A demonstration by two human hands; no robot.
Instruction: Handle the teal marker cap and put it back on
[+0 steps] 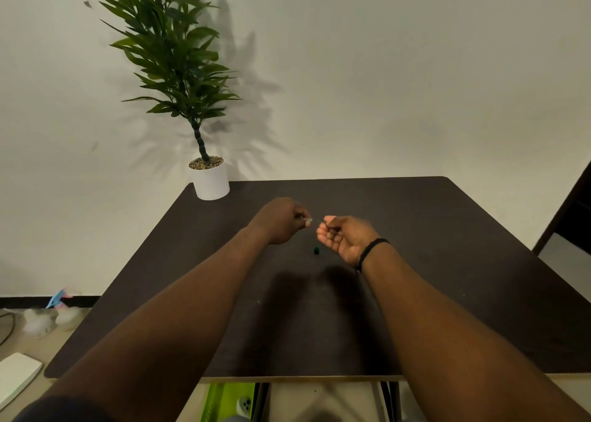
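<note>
Both hands are raised over the middle of a dark brown table (415,261). My left hand (281,221) is curled, knuckles up, and pinches a tiny pale thing (308,219) at its fingertips. My right hand (347,237), palm turned up with a black band at the wrist, pinches a thin needle-like sliver (320,221) that points at the left fingertips. The two pinches are a finger's width apart. A small dark green spool-like thing (316,250) stands on the table just below and between the hands.
A leafy plant in a white pot (211,181) stands on the table's far left corner against the wall. On the floor to the left lie pale bottles (48,321) and a white flat object (16,377). A green box (228,401) sits under the table's near edge.
</note>
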